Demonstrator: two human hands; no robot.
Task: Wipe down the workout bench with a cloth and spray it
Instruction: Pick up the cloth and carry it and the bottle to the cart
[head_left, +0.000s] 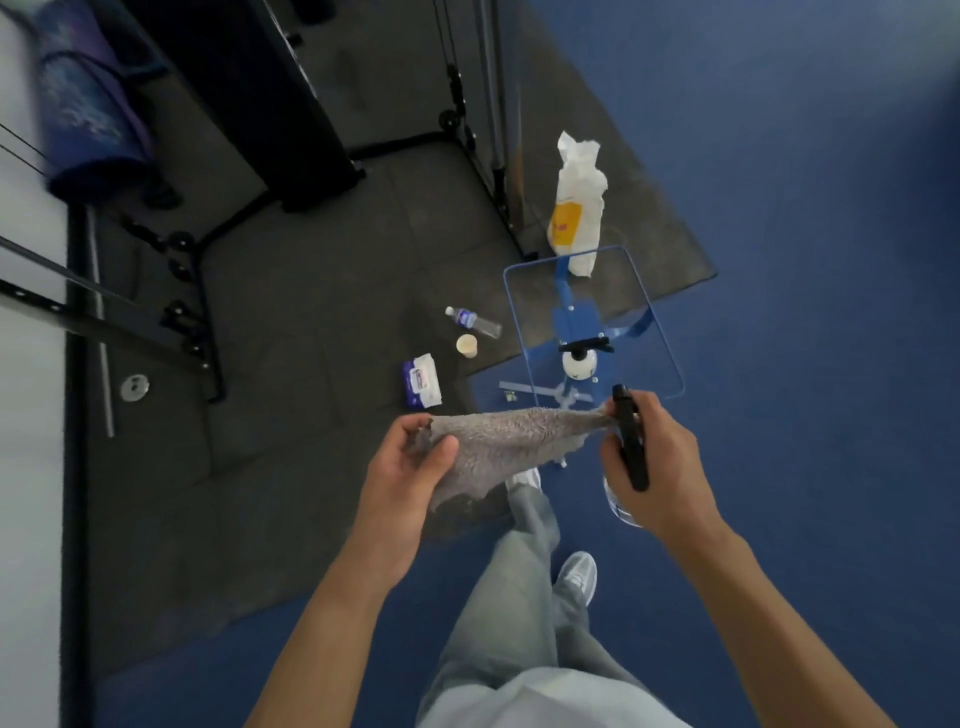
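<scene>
Two hands are occupied: the left hand (410, 457) pinches one edge of the grey cloth (498, 441), while the right hand (654, 462) is wrapped around a spray bottle (631, 441) and nips the opposite corner. Soft, light and limp, the cloth is best gathered into the palm. No bench pad is clearly seen.

Both forearms reach forward at waist height; the left hand (410, 462) pinches closed with thumb up, the right hand (657, 462) curls in a fist-like grip.
</scene>
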